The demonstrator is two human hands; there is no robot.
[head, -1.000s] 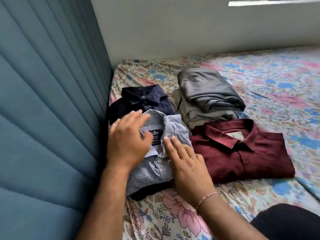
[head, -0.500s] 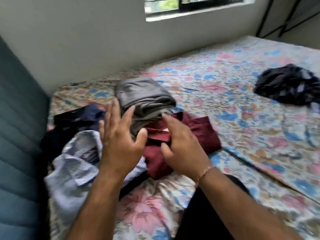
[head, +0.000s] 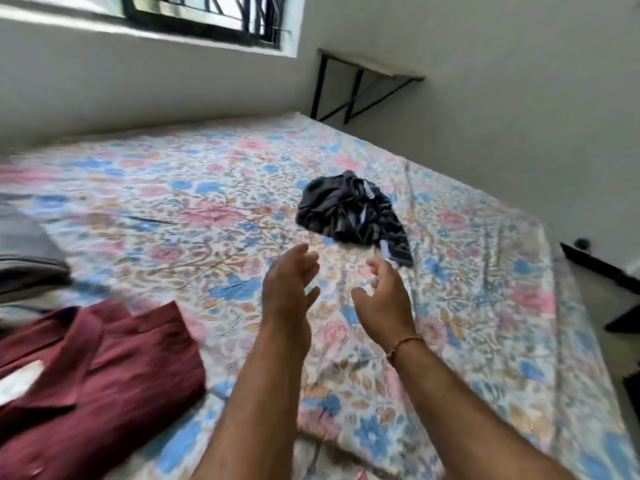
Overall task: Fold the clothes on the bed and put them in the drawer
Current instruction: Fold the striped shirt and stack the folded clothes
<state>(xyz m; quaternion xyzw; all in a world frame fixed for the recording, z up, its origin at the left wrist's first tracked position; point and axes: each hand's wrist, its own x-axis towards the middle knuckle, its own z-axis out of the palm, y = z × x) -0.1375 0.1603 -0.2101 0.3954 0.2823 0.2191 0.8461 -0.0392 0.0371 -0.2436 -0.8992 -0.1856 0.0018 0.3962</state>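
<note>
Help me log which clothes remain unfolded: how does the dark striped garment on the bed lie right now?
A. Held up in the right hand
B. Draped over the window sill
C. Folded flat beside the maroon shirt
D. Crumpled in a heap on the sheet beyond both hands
D: the dark striped garment lies bunched on the floral sheet, beyond the empty left hand and right hand.

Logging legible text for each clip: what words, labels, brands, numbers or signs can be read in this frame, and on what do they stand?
None can be read.
Maroon shirt: a white tag at the collar, blurred, no text legible.
Crumpled dark garment: pale bits show among the folds, no lettering to make out.
Floral bedsheet: pattern only, no writing.
Grey folded clothes: no label in view.
</note>
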